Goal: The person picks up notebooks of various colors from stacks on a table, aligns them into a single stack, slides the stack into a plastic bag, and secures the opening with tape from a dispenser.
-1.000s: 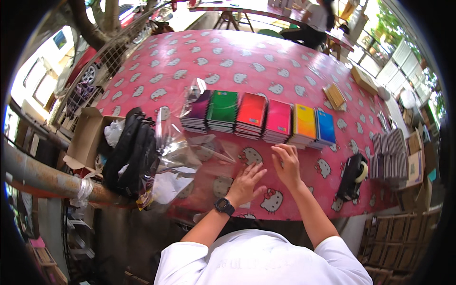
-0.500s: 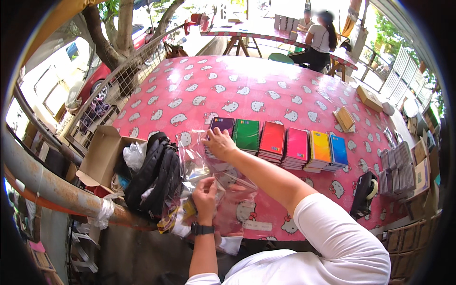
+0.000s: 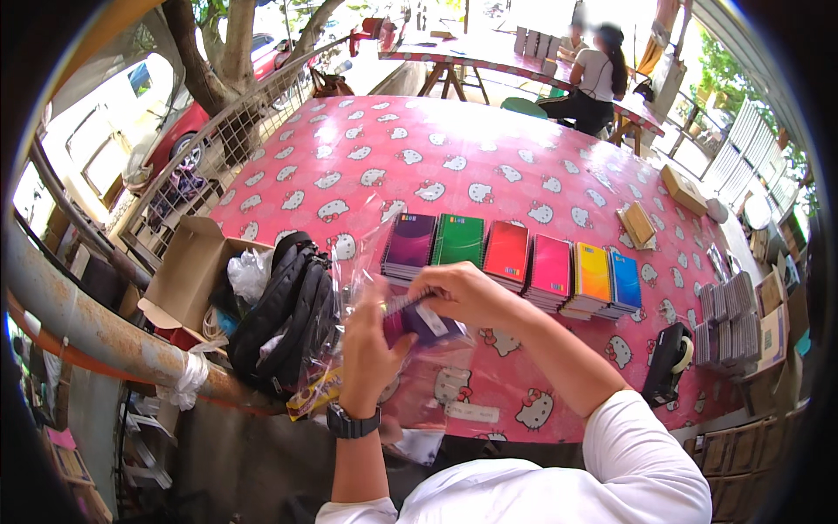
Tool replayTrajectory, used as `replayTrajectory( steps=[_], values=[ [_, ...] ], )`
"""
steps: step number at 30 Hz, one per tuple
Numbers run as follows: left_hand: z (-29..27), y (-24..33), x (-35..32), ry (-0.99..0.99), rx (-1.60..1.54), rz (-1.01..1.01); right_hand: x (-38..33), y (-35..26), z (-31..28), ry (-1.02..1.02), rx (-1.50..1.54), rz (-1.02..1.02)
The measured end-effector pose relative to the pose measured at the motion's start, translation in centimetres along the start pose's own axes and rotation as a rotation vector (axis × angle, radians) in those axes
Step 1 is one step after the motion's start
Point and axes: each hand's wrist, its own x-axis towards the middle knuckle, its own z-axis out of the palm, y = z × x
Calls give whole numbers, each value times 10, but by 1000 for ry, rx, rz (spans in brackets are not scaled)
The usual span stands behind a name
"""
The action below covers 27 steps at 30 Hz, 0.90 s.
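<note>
Cardboard box (image 3: 188, 266): open, at the left side of the pink patterned table (image 3: 489, 157).
Black bag (image 3: 284, 319): just right of the box, upright.
Yellow packet (image 3: 316, 393): at the near edge, between bag and left wrist.
Left hand (image 3: 368, 348): slightly blurred, closed around the left end of a dark purple notebook; thumb on the near side. Black watch (image 3: 353, 424) on its wrist.
Clear plastic (image 3: 428, 393): crumpled beside the left hand, spread flat below the notebook.
Dark purple notebook (image 3: 428, 323): one, spiral-bound, white label on the face; tilted, between the two hands and touching both, on the near side of the notebook row.
Purple stack (image 3: 408, 240): leftmost of the row, just beyond the held notebook.
Right hand (image 3: 458, 293): fingers bent, pinching the upper edge of the held notebook, from its right.
Green stack (image 3: 459, 239): beyond the right hand, partly hidden by it.
Red stack (image 3: 506, 253), pink stack (image 3: 551, 265), yellow stack (image 3: 592, 272), blue stack (image 3: 624, 281): side by side, right of the green.
Black tape dispenser (image 3: 668, 362): near the right edge, well apart from both hands.
Grey stacks (image 3: 729, 314): far right.
</note>
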Motion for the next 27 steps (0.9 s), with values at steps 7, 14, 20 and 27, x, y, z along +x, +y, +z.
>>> replayTrajectory(
  steps=[7,14,20,27],
  values=[
    [125,38,-57,-611,-622,-219,21,105,11,250,-781,235],
    [215,77,-121,-746,-966,-535,33,127,16,30,-808,220],
    [241,62,-128,-674,-1019,-555,13,111,-16,393,-442,123],
    [246,39,-125,-786,-974,-907,-161,68,-90,-87,285,291]
  ],
)
